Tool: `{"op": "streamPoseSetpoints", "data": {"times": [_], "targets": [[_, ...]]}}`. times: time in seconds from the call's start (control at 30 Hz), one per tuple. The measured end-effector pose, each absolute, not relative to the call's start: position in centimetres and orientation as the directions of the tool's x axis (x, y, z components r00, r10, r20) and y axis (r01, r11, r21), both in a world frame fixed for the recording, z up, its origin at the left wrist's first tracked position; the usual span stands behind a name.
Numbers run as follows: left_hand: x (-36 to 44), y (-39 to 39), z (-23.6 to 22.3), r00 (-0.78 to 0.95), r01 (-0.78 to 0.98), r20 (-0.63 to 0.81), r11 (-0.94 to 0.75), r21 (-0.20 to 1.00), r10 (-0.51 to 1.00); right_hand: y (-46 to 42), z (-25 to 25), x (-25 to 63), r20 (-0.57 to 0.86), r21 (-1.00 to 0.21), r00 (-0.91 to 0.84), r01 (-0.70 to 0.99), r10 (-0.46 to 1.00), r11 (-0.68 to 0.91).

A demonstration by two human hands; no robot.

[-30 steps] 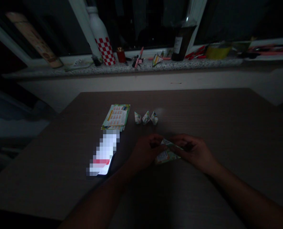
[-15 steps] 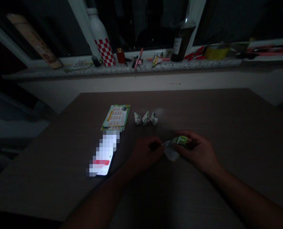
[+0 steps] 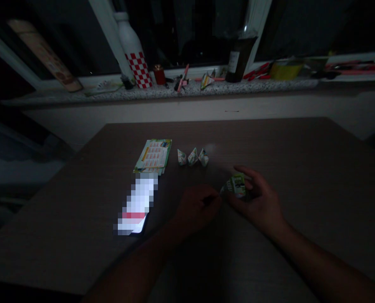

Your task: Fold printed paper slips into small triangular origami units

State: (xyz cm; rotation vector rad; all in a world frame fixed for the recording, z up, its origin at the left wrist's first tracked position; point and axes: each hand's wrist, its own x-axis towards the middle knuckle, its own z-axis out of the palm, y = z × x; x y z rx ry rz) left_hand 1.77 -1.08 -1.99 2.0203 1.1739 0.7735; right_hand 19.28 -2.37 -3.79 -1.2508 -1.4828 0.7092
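Observation:
In dim light, my right hand (image 3: 256, 202) holds a small folded piece of printed green-and-white paper (image 3: 235, 185) between its fingers, just above the brown table (image 3: 301, 160). My left hand (image 3: 198, 207) lies beside it with fingers curled, its fingertips close to the paper's left corner; whether they touch it I cannot make out. Three small folded paper pieces (image 3: 192, 157) stand in a row on the table behind my hands.
A stack of printed paper sheets (image 3: 154, 156) lies left of the folded pieces, with a lit phone (image 3: 137, 205) in front of it. The windowsill (image 3: 162, 89) behind holds a red-checked white bottle (image 3: 133, 51), a dark bottle (image 3: 240, 52), pens and clutter.
The paper was a flat sheet between both hands; it has been folded into a compact shape. My right hand has lifted it up and to the right, and my left hand has drawn back.

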Motion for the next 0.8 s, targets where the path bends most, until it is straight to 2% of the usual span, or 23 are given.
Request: {"op": "streamPoseSetpoints", "data": {"times": [0.13,0.37,0.57,0.67,0.8], "targets": [[1.7,-1.2,-2.0,0.414,0.496,0.180,-0.387,0.778,0.892,-2.1,-3.6,19.9,0.379,-0.841,0.096,0.452,0.921,0.299],[1.6,-1.0,-1.5,0.378,0.468,0.101,-0.284,0.837,0.920,-1.8,-3.5,20.6,0.389,-0.834,0.104,0.462,0.915,0.302],[1.4,-0.7,-1.6,0.239,0.222,-0.056,0.001,0.975,0.969,-1.4,-3.6,21.0,0.352,-0.922,0.128,0.221,0.927,0.319],[1.6,-0.4,-1.9,0.176,0.055,-0.105,0.096,0.994,0.979,-1.6,-3.1,21.0,0.292,-0.952,0.142,0.139,0.946,0.273],[2.1,-0.1,-2.4,0.141,-0.112,-0.126,0.142,0.984,0.982,-2.1,-2.5,20.5,0.210,-0.978,0.108,0.014,0.972,0.209]]}}
